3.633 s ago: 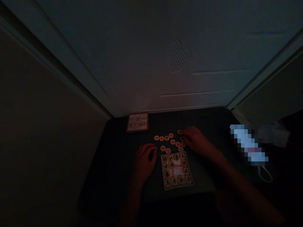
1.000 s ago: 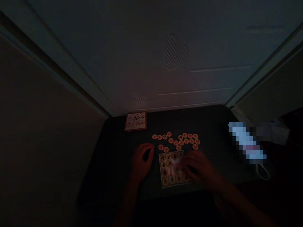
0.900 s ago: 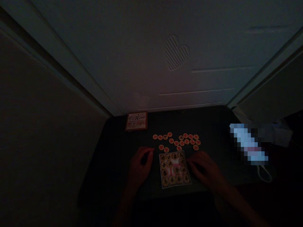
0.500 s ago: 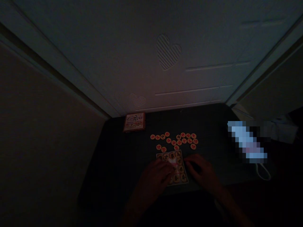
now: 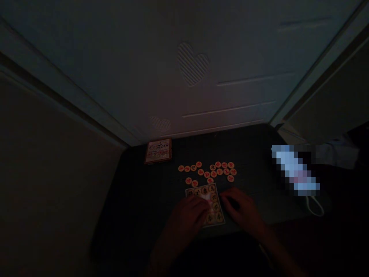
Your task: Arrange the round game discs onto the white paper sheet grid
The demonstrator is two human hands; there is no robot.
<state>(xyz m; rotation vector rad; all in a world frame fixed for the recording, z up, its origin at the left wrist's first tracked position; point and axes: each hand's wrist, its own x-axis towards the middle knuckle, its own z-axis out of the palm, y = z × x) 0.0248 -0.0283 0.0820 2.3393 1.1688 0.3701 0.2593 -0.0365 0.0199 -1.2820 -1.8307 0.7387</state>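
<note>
A square sheet or shallow tray [image 5: 221,220] lies near the table's front edge, with round Chinese chess pieces in dark characters set along its sides. A bright patch shows at its middle. My left hand [image 5: 187,211] is over its left part, fingers bent down towards the middle and hiding several pieces. Whether those fingers hold anything is hidden. Close by the right edge is my right hand [image 5: 240,206], its fingers curled and the tips drawn in to the thumb. Beyond the hands, several loose red-marked chess pieces [image 5: 213,174] lie scattered in rough rows.
A flat box [image 5: 158,150] with printed characters sits at the table's back left. On the right lies a pixelated bright device [image 5: 295,169] with a white cord loop [image 5: 315,206]. Behind the dark table [image 5: 138,204] stands a pale panel [image 5: 129,77] with heart reliefs. The light is dim.
The view has shifted slightly, so the table and its things appear a little further left. Both hands keep nearly the same place beside the square sheet. The loose pieces have not moved.
</note>
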